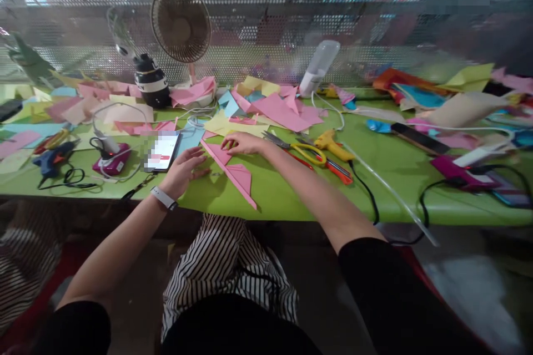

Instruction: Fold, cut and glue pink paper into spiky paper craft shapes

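A piece of folded pink paper (240, 178) lies on the green tabletop in front of me, with a long narrow strip along one side and triangular flaps. My right hand (244, 144) rests at its upper part, fingers bent down and pinching the paper's flap. Left of the paper, my left hand (183, 171) hovers apart from it, fingers stretched out and holding nothing. A lit phone (164, 151) lies just beyond my left hand. To the right of my right hand are yellow-handled scissors (308, 153) and a yellow glue gun (333, 147).
Loose coloured paper (287, 111) covers the back of the green table (287, 199). A fan (181, 23), a black bottle (150, 82) and a clear bottle (320, 66) stand there. Cables run from purple power strips (112, 160). A blue glue gun (54, 161) lies left, a clear stick (391, 194) right.
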Available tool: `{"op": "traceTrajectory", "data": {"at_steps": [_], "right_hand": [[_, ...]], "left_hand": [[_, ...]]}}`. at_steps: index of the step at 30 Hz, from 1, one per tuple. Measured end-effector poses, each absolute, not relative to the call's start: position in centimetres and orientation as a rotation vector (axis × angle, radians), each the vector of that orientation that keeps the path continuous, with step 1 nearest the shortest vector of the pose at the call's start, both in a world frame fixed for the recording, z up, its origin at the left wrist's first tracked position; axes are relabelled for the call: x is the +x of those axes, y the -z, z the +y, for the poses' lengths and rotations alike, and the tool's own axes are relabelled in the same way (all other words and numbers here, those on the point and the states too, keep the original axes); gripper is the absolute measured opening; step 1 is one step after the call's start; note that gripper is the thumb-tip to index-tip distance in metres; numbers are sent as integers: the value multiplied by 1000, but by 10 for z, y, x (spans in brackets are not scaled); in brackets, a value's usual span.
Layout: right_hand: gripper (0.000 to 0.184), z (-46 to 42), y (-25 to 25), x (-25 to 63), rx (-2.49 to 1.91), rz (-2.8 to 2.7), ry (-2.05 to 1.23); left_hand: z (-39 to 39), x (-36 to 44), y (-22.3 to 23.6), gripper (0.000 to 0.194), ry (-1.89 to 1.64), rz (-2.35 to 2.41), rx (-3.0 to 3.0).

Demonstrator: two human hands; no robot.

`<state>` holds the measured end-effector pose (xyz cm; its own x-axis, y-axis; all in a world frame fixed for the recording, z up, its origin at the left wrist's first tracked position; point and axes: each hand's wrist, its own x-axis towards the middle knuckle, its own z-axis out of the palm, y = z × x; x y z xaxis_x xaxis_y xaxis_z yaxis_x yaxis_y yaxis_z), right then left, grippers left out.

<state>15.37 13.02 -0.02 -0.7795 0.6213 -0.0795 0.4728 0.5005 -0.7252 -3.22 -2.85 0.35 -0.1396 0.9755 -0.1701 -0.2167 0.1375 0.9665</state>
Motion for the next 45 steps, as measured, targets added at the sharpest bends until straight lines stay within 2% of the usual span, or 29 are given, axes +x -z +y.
{"op": "traceTrajectory", "data": {"at_steps": [5,12,20,26,31,36,41,45], "right_hand": [[11,140,-10,150,-898,-2788,-1268],[42,138,-18,156,-803,-2894,-1358],[40,130,-30,166,-840,-2885,-1433],[37,126,-36,178,-873,-2561,-1423],[36,102,-20,175,-880,-2257,-1415],[43,79,-17,192,-1076,-1806,-1118],[49,69,-18,215,-1038,-1580,-1539],[42,58,-4,219,-1076,-1439,-1603]], "left_hand": [[-33,-39,-3,27,-1316,1244,839],[-40,-42,-3,28,-1322,1228,845],[-41,-42,-6,30,-1305,1213,897],[-35,-32,-10,24,-1187,1145,799],[-19,-17,-5,33,-1017,1079,896],[-8,-20,-7,35,-902,987,1066],[7,-22,-25,39,-627,930,1261],[28,-18,-32,31,-485,989,1485]]}}
